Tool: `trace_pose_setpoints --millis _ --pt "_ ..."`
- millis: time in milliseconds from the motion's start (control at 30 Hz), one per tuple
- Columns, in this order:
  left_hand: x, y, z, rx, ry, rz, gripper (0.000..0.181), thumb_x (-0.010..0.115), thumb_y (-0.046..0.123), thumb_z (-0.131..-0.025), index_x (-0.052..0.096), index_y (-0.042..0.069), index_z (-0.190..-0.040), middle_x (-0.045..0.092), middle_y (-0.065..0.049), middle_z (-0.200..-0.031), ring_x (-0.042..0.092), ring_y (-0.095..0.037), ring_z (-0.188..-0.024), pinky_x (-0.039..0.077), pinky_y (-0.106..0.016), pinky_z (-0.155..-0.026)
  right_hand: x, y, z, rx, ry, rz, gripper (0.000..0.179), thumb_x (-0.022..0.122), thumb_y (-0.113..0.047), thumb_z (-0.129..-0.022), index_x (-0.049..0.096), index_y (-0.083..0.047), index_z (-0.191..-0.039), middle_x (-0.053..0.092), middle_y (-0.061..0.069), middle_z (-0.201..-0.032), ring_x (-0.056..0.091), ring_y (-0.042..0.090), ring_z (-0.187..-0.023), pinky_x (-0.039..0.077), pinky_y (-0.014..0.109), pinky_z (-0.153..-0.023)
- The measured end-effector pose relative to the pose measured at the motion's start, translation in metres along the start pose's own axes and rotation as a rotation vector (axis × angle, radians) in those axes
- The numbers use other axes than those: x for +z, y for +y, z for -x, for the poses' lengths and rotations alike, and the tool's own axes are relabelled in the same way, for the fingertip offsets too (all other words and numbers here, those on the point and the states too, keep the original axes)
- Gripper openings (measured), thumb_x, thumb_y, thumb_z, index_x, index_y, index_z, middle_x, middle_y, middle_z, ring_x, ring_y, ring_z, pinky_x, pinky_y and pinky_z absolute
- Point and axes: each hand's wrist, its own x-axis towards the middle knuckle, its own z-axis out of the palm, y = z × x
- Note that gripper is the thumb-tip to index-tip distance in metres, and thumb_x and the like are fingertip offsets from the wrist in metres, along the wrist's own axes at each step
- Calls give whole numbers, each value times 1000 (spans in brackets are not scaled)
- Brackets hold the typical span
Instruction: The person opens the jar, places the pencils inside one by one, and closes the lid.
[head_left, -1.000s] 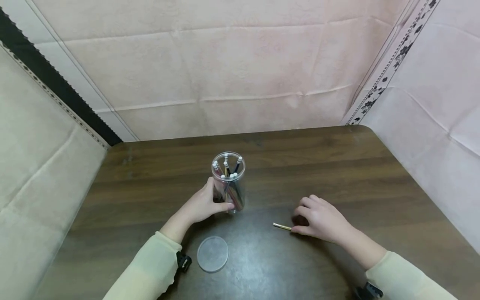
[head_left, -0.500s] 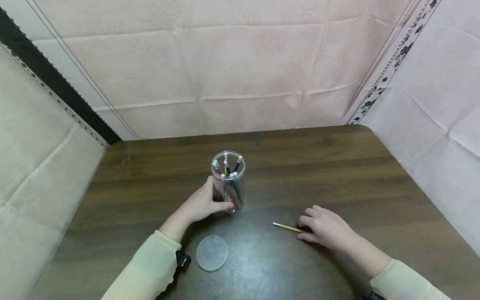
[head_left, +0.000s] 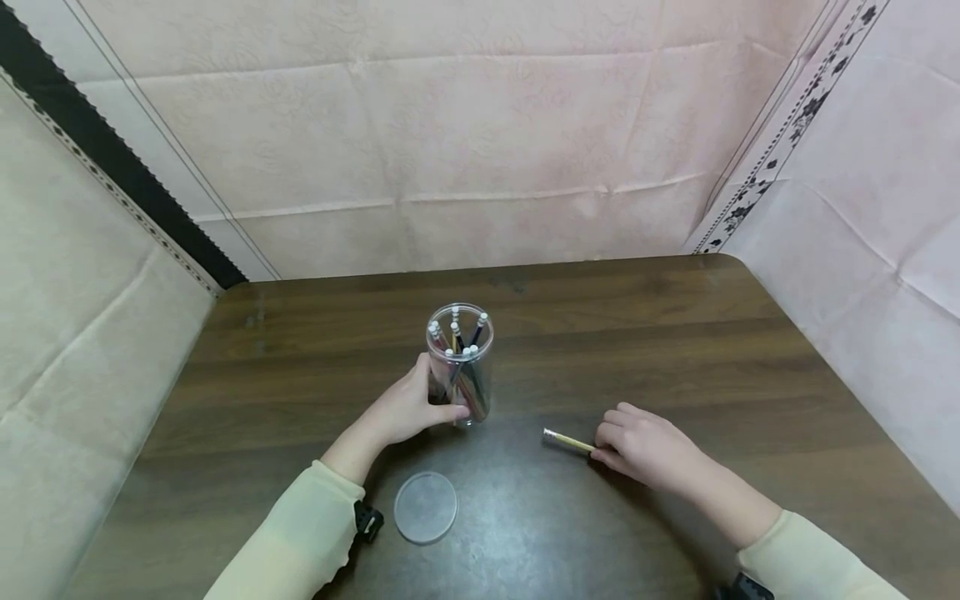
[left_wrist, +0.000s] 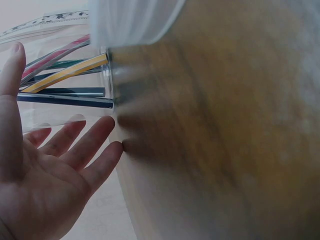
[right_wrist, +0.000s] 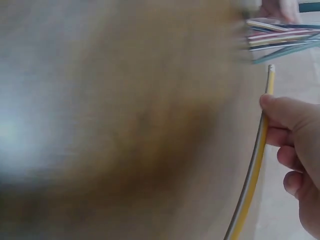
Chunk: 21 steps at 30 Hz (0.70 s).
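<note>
A clear, round jar (head_left: pixel 483 379) stands upright on the table, holding several pencils with white eraser ends (head_left: pixel 454 328). My left hand (head_left: pixel 411 408) grips its lower side, thumb toward me and fingers round the far side. Through the jar wall, the left wrist view shows a yellow pencil (left_wrist: pixel 70 73) and dark ones resting on the bottom. To the right, my right hand (head_left: pixel 648 442) pinches a yellow-and-dark striped pencil (right_wrist: pixel 254 167) between thumb and fingers. The white eraser end of that pencil (head_left: pixel 551 436) points left, toward the jar, with a shadow beneath.
A round translucent lid (head_left: pixel 425 508) lies flat on the brown wood-grain table (head_left: pixel 300 400), in front of the jar and near my left wrist. Pale cloth (head_left: pixel 480 150) hangs behind the table and along both sides.
My right hand first slid right along the pencil lying on the table. It now has the pencil pinched and slightly raised, turned a little. The left hand and jar stay in place.
</note>
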Motion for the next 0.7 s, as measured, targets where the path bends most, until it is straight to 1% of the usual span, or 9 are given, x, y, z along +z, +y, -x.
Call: trace_pose_setpoints --millis 133,267,400,533,600,700 --pt "0 1 0 -4 1 4 77 74 50 -74 29 18 -128 52 -2 -111 52 -17 -96 43 -38 -80 -13 1 -17 55 51 -48 19 79 -14 -69 61 -17 -73 50 -12 -71 44 7 -67 40 22 -57" --pt "0 2 1 -12 1 4 77 74 51 -74 29 18 -128 51 -3 -115 52 -17 -99 43 -40 -83 -27 2 -35 115 93 -113 17 77 -12 -71 61 -16 -75 51 -13 -72 45 6 -70 40 22 -60" --pt "-1 3 0 -16 4 7 77 74 51 -74 30 18 -127 51 -3 -116 52 -18 -100 43 -40 -83 -39 3 -54 129 155 -151 16 75 -9 -72 61 -16 -76 53 -12 -75 46 7 -70 40 22 -61" --pt "-2 3 0 -17 7 6 74 75 51 -74 31 17 -125 51 -2 -113 52 -16 -98 43 -39 -81 -48 4 -72 145 244 -179 15 74 -5 -73 63 -15 -78 55 -12 -75 47 8 -70 39 20 -62" --pt "-1 3 1 -22 4 6 73 75 51 -74 32 17 -123 50 -2 -113 53 -17 -96 44 -39 -80 -51 3 -79 181 289 -211 15 73 -4 -74 64 -14 -78 55 -11 -75 47 7 -70 38 16 -62" --pt "0 2 1 -24 1 4 73 75 51 -73 33 17 -121 49 -1 -114 52 -16 -95 43 -38 -80 -56 1 -92 250 369 -292 13 72 0 -76 65 -11 -79 56 -8 -76 47 7 -70 38 14 -61"
